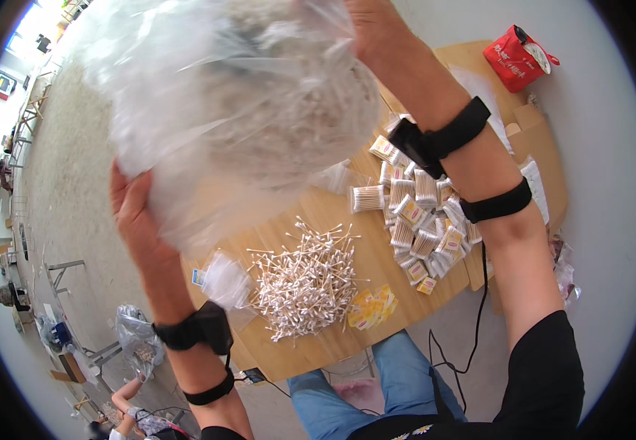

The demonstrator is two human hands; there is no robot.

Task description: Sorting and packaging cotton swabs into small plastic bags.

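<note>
One bulging clear plastic bag (252, 117) is held aloft by the left hand (140, 213), the cropped right hand (369, 20) showing too little to tell its grip, while on the surface (378, 253) many cotton-swab packets (425, 189) lie filled and heaped loose cotton swabs (307, 282) remain unpacked.

Large, clear plastic bag (244, 139), glossy and wrinkled; smooth, light-brown wooden worktop (378, 253); matt, white-tipped cotton swabs (303, 286); matt black cloth forearm strap (497, 203).
</note>
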